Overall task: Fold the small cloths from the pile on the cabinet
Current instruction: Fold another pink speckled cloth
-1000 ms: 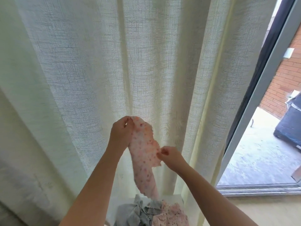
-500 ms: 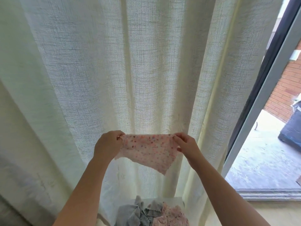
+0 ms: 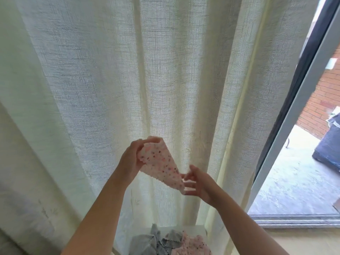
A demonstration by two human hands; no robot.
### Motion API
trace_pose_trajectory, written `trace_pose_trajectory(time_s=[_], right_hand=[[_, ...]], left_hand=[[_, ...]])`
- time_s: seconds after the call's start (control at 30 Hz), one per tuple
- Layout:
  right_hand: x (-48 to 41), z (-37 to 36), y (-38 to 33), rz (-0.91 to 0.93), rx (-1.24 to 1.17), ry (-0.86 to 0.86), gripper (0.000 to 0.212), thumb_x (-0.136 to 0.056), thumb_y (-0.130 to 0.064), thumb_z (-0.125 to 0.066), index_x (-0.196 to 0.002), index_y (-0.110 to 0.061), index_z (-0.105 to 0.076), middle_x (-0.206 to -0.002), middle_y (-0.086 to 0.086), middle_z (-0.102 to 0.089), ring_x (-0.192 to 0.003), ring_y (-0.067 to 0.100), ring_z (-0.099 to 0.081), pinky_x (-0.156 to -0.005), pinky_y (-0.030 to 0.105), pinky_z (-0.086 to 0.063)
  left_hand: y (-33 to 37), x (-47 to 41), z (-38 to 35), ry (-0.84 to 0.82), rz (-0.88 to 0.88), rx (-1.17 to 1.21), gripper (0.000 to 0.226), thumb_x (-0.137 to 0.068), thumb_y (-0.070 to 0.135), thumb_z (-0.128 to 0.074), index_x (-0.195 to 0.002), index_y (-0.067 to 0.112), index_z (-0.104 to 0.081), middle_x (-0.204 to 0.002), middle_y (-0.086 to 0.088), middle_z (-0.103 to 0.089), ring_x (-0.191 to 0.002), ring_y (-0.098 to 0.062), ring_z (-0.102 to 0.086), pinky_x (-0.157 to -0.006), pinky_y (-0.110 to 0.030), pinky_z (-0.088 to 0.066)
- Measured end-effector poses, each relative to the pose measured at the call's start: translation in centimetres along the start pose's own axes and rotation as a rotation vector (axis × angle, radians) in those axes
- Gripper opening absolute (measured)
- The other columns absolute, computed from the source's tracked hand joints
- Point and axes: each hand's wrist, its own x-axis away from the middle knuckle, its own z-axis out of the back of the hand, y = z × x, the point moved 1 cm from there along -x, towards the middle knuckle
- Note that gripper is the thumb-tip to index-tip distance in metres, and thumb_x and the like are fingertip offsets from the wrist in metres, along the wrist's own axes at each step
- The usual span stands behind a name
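I am holding the small pink spotted cloth point(image 3: 160, 162) partly folded in the air, my left hand point(image 3: 129, 161) gripping its upper end and my right hand point(image 3: 197, 183) pinching its lower corner, while crumpled grey and pink cloths point(image 3: 169, 242) are lying on the white cabinet point(image 3: 200, 228) below, apparently awaiting folding.

Quick count: one curtain point(image 3: 165, 70) is hanging. In front of it two hands, left hand point(image 3: 128, 162) and right hand point(image 3: 200, 183), are holding one pink dotted cloth point(image 3: 160, 162). Below the curtain, one more pink cloth point(image 3: 191, 245) and roughly two grey cloths point(image 3: 143, 243) are lying piled.
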Motion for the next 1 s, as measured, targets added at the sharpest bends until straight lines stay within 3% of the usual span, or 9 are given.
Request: trace_pose_trajectory(time_s=[0.1, 0.2, 0.3, 0.43, 0.53, 0.67, 0.77, 0.9, 1.0], right_hand=[[-0.9, -0.6, 1.2, -0.109, 0.005, -0.050, 0.041, -0.098, -0.042, -0.051, -0.101, -0.002, -0.062, -0.113, 0.017, -0.068, -0.102, 0.033, -0.066, -0.095, 0.055, -0.052], [-1.1, -1.9, 1.8, -0.173, 0.042, -0.117, 0.050, -0.092, -0.054, -0.056, -0.124, -0.015, -0.059, -0.124, 0.014, -0.061, -0.112, 0.027, -0.061, -0.097, 0.050, -0.052], [-1.3, -3.1, 1.9, -0.227, 0.040, -0.214, 0.051, -0.091, -0.059, -0.054, -0.122, -0.019, -0.059, -0.131, 0.012, -0.061, -0.121, 0.025, -0.059, -0.098, 0.045, -0.051], [-1.5, -3.5, 2.2, -0.233, -0.083, -0.308, 0.033, -0.093, -0.038, -0.058, -0.111, -0.012, -0.067, -0.115, 0.013, -0.068, -0.112, 0.029, -0.064, -0.103, 0.048, -0.047], [-1.6, -3.1, 2.6, -0.262, -0.033, -0.240, 0.026, -0.095, -0.034, -0.059, -0.106, -0.011, -0.067, -0.103, 0.010, -0.068, -0.094, 0.026, -0.067, -0.087, 0.041, -0.054], [-2.1, -2.2, 3.0, -0.162, 0.049, -0.047, 0.016, -0.096, -0.019, -0.057, -0.098, -0.009, -0.069, -0.082, 0.003, -0.068, -0.075, 0.017, -0.064, -0.076, 0.032, -0.055], [-2.3, -1.7, 2.8, -0.046, 0.109, 0.040, 0.019, -0.094, -0.007, -0.056, -0.109, -0.005, -0.068, -0.079, 0.003, -0.069, -0.068, 0.013, -0.065, -0.072, 0.030, -0.056], [-2.4, -0.9, 2.7, 0.039, 0.133, 0.071, 0.034, -0.081, -0.009, -0.071, -0.114, -0.003, -0.065, -0.105, 0.016, -0.072, -0.091, 0.029, -0.072, -0.079, 0.039, -0.059], [-2.4, -0.4, 2.8, 0.042, 0.293, 0.123, 0.044, -0.072, -0.012, -0.074, -0.114, -0.006, -0.063, -0.113, 0.017, -0.069, -0.096, 0.029, -0.070, -0.082, 0.039, -0.060]], left_hand=[[0.5, 0.0, -1.0, 0.071, -0.006, 0.059, 0.040, -0.101, 0.029, -0.040, -0.096, 0.012, -0.076, -0.108, -0.014, -0.072, -0.103, -0.028, -0.066, -0.085, -0.043, -0.054], [0.8, -0.3, -1.5, 0.185, -0.059, -0.002, 0.021, -0.092, 0.007, -0.057, -0.090, 0.016, -0.076, -0.099, -0.010, -0.072, -0.097, -0.028, -0.065, -0.080, -0.043, -0.055], [0.7, -0.2, -1.4, 0.157, -0.070, 0.083, 0.022, -0.092, 0.007, -0.059, -0.108, 0.019, -0.068, -0.093, -0.008, -0.071, -0.086, -0.023, -0.068, -0.070, -0.038, -0.057], [0.0, 0.4, -0.8, 0.126, -0.050, 0.186, 0.033, -0.093, 0.011, -0.057, -0.125, 0.020, -0.060, -0.092, -0.010, -0.069, -0.085, -0.023, -0.069, -0.070, -0.038, -0.058], [-0.3, 1.3, -0.3, 0.121, -0.031, 0.185, 0.025, -0.096, 0.006, -0.051, -0.114, 0.013, -0.067, -0.085, -0.008, -0.071, -0.080, -0.021, -0.070, -0.067, -0.035, -0.058], [-0.9, 1.9, 1.0, 0.199, -0.008, 0.077, 0.029, -0.094, 0.007, -0.046, -0.080, 0.013, -0.069, -0.076, -0.007, -0.066, -0.073, -0.022, -0.064, -0.064, -0.033, -0.054], [-1.8, 1.9, 1.9, 0.302, -0.022, -0.074, 0.028, -0.092, 0.018, -0.060, -0.064, 0.017, -0.060, -0.065, 0.002, -0.055, -0.065, -0.015, -0.055, -0.065, -0.031, -0.048], [-2.9, 1.6, 2.6, 0.386, -0.018, -0.151, 0.023, -0.085, 0.006, -0.068, -0.070, 0.019, -0.056, -0.070, 0.004, -0.058, -0.068, -0.014, -0.058, -0.062, -0.028, -0.049], [-3.3, 1.4, 2.9, 0.318, 0.076, -0.109, 0.023, -0.088, 0.003, -0.064, -0.099, 0.024, -0.065, -0.098, 0.000, -0.069, -0.091, -0.025, -0.065, -0.078, -0.041, -0.055]])
